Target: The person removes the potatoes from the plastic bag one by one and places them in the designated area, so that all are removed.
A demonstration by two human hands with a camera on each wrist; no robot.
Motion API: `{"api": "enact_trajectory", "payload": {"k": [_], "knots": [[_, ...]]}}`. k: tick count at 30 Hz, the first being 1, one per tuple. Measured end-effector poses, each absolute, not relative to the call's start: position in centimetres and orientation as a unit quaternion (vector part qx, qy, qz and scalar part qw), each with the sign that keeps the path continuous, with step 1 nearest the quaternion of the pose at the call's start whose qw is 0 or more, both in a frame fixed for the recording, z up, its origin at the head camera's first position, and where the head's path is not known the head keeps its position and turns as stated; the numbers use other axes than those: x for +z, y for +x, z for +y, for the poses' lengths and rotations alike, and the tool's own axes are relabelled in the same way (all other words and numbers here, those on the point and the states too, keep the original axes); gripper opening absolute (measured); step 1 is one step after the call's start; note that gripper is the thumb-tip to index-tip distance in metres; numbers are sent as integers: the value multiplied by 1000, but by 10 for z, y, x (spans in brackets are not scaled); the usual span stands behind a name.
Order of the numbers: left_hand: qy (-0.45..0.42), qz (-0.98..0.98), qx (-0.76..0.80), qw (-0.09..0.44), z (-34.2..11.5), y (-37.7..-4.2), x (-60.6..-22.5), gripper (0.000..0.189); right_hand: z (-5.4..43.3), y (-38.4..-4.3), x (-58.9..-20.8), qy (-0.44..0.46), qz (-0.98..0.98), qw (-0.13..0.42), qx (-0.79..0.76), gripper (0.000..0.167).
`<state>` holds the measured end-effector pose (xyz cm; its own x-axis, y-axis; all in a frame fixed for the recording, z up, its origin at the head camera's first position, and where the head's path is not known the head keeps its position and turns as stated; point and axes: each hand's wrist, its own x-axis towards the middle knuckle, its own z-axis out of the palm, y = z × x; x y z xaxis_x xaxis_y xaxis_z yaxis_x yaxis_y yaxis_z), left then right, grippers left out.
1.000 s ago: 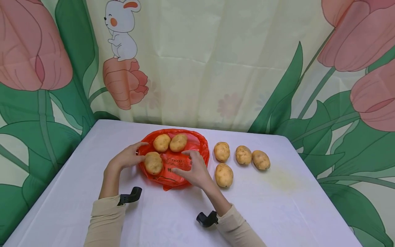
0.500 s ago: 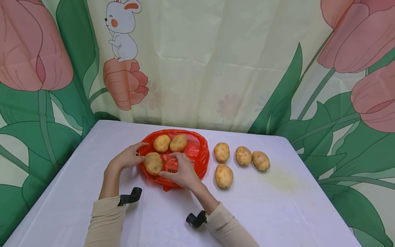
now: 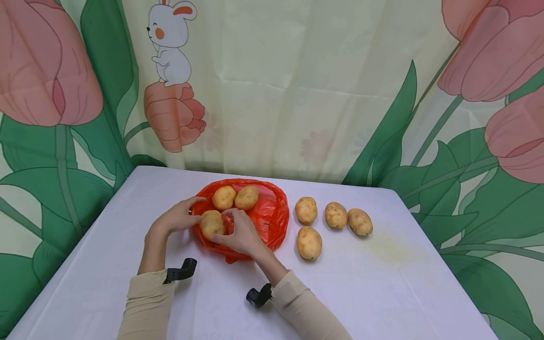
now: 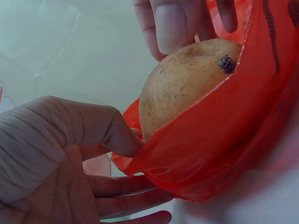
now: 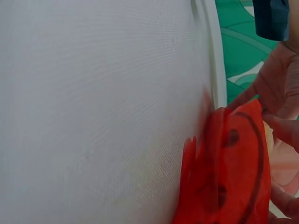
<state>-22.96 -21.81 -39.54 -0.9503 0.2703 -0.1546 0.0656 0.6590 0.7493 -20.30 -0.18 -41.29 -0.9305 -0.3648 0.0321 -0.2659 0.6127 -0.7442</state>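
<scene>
A red plastic bag lies spread open on the table with three potatoes inside. My left hand pinches the bag's left edge; in the left wrist view its thumb presses the film and its other fingers lie behind it. Around the front-left potato, my right hand has its thumb at the near side and fingers at the far side. The left wrist view shows right-hand fingers touching the top of that potato. Two more potatoes, a left one and a right one, sit at the back of the bag.
Several loose potatoes lie right of the bag, among them a near one and a far-right one. A white cloth covers the table. Behind it hangs a curtain printed with tulips and a rabbit.
My right hand has moved left across the bag to the front-left potato and closed its thumb and fingers around it. The left hand has stayed at the bag's edge.
</scene>
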Motion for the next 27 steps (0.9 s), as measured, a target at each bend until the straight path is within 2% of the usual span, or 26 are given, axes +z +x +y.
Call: {"api": "enact_trajectory", "payload": {"k": [27], "knots": [[92, 902, 400, 134, -220, -229, -394, 63, -20, -208, -418, -163, 903, 61, -392, 66]]}}
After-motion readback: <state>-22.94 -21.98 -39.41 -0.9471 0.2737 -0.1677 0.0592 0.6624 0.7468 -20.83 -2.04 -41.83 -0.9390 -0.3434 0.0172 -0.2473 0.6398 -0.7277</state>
